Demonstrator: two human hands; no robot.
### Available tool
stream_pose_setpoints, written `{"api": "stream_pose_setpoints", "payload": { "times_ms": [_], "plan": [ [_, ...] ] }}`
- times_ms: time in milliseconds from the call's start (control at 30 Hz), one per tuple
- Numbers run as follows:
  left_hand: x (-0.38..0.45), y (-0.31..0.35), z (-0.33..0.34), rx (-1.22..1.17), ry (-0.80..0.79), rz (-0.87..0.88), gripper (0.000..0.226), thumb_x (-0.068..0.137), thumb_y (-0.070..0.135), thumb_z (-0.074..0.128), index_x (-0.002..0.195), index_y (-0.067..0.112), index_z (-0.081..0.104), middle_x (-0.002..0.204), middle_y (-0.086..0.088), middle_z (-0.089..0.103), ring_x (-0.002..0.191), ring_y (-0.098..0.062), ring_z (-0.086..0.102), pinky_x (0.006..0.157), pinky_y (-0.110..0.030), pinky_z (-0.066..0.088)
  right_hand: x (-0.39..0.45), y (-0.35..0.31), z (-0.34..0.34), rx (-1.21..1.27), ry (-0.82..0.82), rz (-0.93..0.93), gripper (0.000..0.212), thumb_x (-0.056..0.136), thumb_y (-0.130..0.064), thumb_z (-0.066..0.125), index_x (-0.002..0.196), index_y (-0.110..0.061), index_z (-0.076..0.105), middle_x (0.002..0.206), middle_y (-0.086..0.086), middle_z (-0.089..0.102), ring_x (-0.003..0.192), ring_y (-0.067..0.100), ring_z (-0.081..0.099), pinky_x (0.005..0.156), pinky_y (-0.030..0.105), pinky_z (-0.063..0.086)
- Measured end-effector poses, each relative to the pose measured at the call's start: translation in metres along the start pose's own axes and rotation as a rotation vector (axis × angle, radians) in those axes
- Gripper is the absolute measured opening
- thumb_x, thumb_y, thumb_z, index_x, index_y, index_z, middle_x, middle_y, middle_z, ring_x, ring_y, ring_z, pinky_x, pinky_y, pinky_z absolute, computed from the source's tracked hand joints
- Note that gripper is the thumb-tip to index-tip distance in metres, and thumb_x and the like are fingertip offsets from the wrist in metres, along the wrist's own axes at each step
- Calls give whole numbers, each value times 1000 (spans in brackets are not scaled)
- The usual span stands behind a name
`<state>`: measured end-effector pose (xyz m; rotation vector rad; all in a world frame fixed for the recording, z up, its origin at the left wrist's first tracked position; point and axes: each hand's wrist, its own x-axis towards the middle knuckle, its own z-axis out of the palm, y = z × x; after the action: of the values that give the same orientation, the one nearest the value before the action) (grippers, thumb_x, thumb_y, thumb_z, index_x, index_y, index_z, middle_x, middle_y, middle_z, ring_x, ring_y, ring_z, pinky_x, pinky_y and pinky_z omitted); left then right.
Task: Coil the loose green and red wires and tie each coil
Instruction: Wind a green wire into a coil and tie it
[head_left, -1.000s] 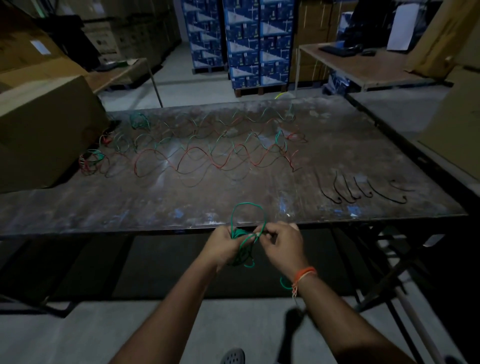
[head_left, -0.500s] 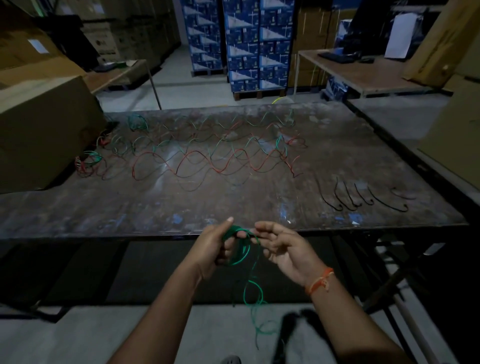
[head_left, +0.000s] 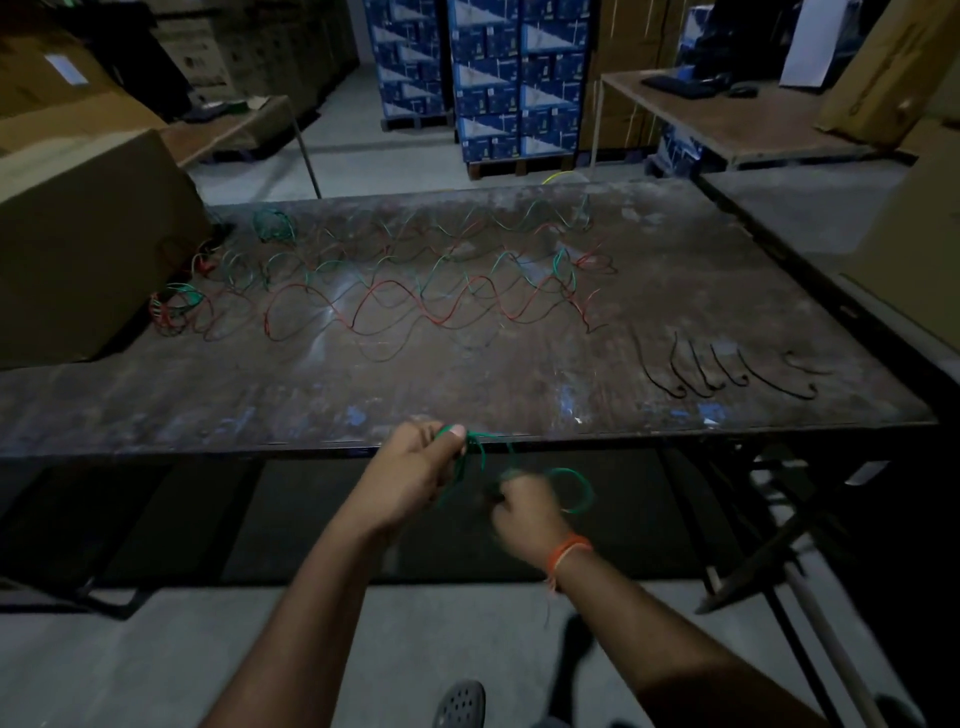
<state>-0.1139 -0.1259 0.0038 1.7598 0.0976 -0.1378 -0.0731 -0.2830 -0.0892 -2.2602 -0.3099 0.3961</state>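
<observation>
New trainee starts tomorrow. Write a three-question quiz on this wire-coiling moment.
1. True or false: the left hand holds a green wire.
2. Where do the black ties lie on the table? A) near right part B) far left corner C) under the cardboard box
3. Fill in: the right hand has an orange ____ at its wrist.

Key: 1 true; 2 A; 3 band.

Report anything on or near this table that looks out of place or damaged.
Nothing looks damaged. The loose wires sprawl tangled across the table; the green wire in both hands hangs off its front edge, not yet tied.
</observation>
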Motion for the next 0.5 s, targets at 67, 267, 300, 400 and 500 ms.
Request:
{"api": "stream_pose_setpoints", "payload": {
  "times_ms": [67,267,300,400,500],
  "plan": [
    [-4,-3,-8,323,-17,66,38,105,23,51,68,14,49,53,5,41,45,-7,35,46,-25,29,-9,9,-7,-101,-655,61,20,93,-8,64,103,7,72,90,16,73,64,15,67,65,27,52],
    [-16,-27,2,486,-21,-20,38,101,34,57,66,20,57,58,7,48,54,-8,43,59,-32,36,16,29,-4,-333,94,21,25,86,-4,58,102,-10,76,101,13,76,99,32,71,83,31,54],
    [-15,-28,2,468,1,0,39,101,33,57,64,20,55,57,7,47,53,-8,43,59,-32,36,14,32,5,-278,-63,-9,21,85,-4,60,96,-9,78,96,13,77,95,30,72,78,28,53],
    [-15,-25,-2,660,-7,13,38,102,31,55,71,9,58,63,-3,50,59,-12,46,60,-35,39,16,53,1,-239,-107,103,18,83,-4,63,90,-3,79,91,17,78,91,32,73,78,30,55],
    [-17,-28,3,632,-6,16,40,102,29,55,68,9,53,61,-1,47,56,-10,42,58,-32,35,17,51,2,26,277,68,17,81,0,66,88,-9,79,83,10,77,79,27,72,75,30,54]
  ]
}}
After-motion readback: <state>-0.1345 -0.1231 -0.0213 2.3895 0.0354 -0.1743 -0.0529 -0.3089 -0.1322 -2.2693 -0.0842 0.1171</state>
